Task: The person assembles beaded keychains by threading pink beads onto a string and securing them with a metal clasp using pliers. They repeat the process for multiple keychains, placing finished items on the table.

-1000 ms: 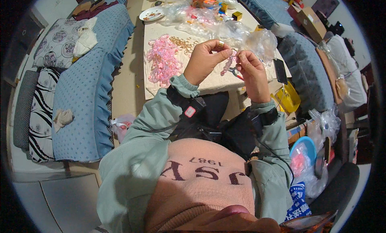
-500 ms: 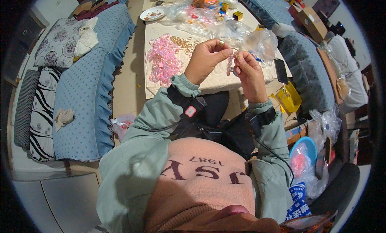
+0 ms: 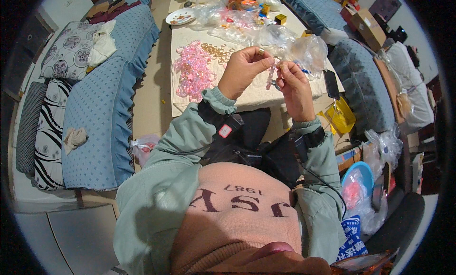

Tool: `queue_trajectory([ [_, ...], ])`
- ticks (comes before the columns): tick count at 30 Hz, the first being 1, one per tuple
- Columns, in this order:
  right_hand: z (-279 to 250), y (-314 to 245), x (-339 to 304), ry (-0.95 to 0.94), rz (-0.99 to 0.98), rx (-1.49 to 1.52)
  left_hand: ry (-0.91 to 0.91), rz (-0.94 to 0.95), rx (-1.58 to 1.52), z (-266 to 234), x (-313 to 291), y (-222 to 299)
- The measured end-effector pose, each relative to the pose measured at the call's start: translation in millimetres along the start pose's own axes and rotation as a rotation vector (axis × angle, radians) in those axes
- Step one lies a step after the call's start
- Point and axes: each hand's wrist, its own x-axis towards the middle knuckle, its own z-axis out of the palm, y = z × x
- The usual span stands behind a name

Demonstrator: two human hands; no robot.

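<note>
**Small pink bead strand pinched between both hands**

Above the bench's near edge, the left hand (image 3: 244,71) and right hand (image 3: 293,87) each pinch the pink bead strand (image 3: 271,74). It looks light, limp and slippery; best gripped by fingertips at its ends.

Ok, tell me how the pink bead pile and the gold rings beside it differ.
The pink bead pile is a big, dense heap on the table's left side; the gold rings form a smaller, thinner scatter to its right. The beads look translucent pink, the rings shiny yellow metal. Both lie loose on the pale tablecloth, untouched by either hand.
</note>
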Motion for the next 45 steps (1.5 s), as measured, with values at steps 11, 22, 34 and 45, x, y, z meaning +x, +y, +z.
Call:
queue_trajectory([
  [11, 1, 5, 0, 0.012, 0.021, 0.056, -0.007, -0.018, -0.039, 1, -3, -6],
  [22, -5, 10, -2, 0.057, 0.021, -0.052, -0.058, -0.048, -0.08, 0, -4, -13],
  [34, -2, 8, -7, 0.073, -0.156, -0.353, -0.086, -0.054, -0.078, 0, -4, -16],
  [45, -9, 18, -6, 0.05, -0.147, -0.304, -0.137, -0.028, 0.063, 4, -6, -15],
])
